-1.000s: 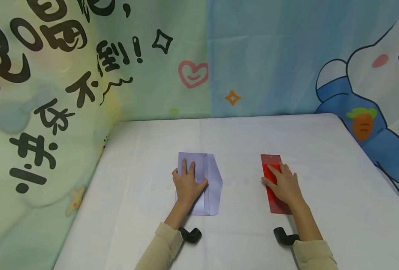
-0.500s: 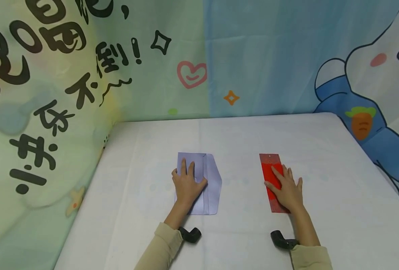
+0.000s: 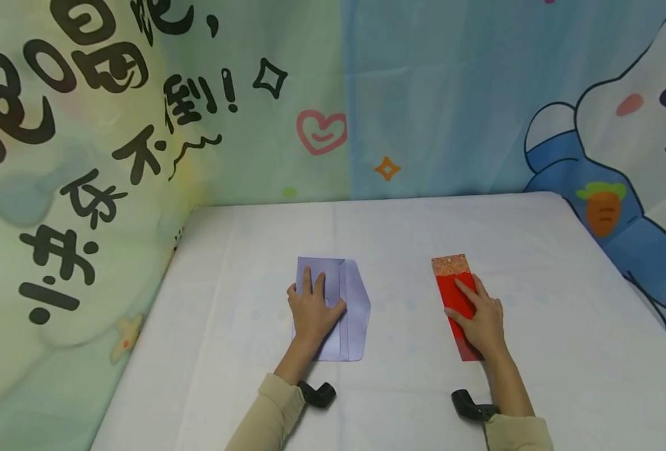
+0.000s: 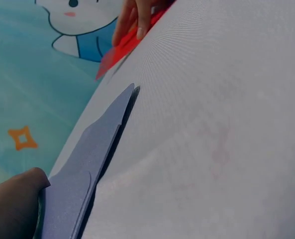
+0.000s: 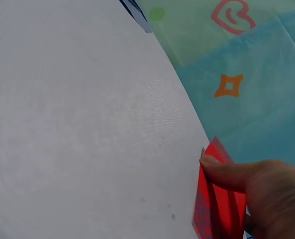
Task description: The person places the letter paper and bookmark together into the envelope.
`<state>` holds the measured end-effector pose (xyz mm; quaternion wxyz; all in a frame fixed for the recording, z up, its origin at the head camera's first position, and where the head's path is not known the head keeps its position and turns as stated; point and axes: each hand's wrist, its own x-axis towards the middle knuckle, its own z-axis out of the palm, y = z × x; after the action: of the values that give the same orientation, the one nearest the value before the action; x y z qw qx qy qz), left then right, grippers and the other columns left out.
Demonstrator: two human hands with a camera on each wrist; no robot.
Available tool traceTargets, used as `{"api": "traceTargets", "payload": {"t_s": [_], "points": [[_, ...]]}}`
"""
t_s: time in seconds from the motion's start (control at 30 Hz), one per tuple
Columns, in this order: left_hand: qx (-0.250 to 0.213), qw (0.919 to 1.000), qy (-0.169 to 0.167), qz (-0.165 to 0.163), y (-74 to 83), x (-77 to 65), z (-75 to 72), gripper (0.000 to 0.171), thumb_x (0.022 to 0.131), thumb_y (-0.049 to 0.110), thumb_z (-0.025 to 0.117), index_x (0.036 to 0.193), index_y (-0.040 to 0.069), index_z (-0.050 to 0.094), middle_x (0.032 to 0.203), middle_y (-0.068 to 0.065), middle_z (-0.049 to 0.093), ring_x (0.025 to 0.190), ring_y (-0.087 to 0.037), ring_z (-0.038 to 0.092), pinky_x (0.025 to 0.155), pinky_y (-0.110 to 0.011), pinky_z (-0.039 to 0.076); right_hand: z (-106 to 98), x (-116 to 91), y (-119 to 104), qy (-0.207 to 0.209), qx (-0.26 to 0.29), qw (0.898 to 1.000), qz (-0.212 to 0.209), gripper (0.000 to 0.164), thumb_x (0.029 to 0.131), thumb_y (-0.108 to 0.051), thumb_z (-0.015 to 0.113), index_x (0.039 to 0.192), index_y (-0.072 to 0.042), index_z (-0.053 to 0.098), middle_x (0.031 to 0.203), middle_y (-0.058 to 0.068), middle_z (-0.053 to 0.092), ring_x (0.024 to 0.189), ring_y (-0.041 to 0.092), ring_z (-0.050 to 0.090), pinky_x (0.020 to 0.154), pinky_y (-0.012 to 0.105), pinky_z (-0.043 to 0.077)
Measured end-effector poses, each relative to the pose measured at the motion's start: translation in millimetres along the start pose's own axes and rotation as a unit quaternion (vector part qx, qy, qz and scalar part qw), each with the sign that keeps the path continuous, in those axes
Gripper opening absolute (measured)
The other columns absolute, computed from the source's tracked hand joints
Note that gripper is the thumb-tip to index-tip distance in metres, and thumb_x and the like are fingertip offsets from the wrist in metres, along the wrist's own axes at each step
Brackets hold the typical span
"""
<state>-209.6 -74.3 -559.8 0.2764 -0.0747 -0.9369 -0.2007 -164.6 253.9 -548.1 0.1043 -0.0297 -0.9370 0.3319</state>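
Observation:
My left hand (image 3: 314, 313) rests with its fingers spread on a pale purple envelope (image 3: 357, 313), whose pointed flap lies out to the right. In the left wrist view, that envelope (image 4: 82, 159) lies beside my thumb, one edge raised slightly off the cloth. On the right, my right hand (image 3: 482, 319) grips a red envelope (image 3: 457, 291) across its width. Its upper end shows a speckled gold band. The right wrist view has the thumb on an edge of the red envelope (image 5: 232, 209), which stands tilted and bent; the other fingers are mostly hidden.
A white cloth (image 3: 400, 388) covers the table, with bare cloth between the two envelopes. Behind and to the left hangs a printed curtain (image 3: 451, 94) with lettering and a cartoon animal. Each wrist wears a black device (image 3: 318, 394).
My right hand has slid slightly right and down along the red envelope, and its fingers have drawn closer together. The envelope has tilted and its top band now shines gold. The left hand stays still.

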Motion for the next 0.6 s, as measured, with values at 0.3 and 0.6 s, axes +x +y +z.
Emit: {"api": "traceTargets", "payload": {"t_s": [0.3, 0.6], "points": [[0.002, 1.0, -0.008, -0.002, -1.7, -2.4, -2.9, 0.068, 0.063, 0.043, 0.068, 0.118, 0.005, 0.061, 0.134, -0.023, 0.045, 0.095, -0.047, 0.045, 0.081, -0.052, 0.035, -18, -3, -30, -0.049, 0.127, 0.988, 0.079, 0.054, 0.088, -0.012, 0.059, 0.139, -0.017, 0.043, 0.141, 0.021, 0.035, 0.122, 0.042, 0.032, 0.088, 0.057, 0.037], [-0.008, 0.9999, -0.006, -0.005, 1.3, -2.3, -3.7, 0.071, 0.061, 0.042, 0.069, 0.121, 0.004, 0.059, 0.132, -0.024, 0.046, 0.092, -0.046, 0.045, 0.081, -0.051, 0.034, -3, -4, -75, -0.16, 0.291, 0.94, 0.085, 0.065, 0.084, -0.023, 0.066, 0.142, -0.022, 0.037, 0.117, 0.021, 0.053, 0.103, 0.031, 0.049, 0.08, 0.029, 0.047]]}}
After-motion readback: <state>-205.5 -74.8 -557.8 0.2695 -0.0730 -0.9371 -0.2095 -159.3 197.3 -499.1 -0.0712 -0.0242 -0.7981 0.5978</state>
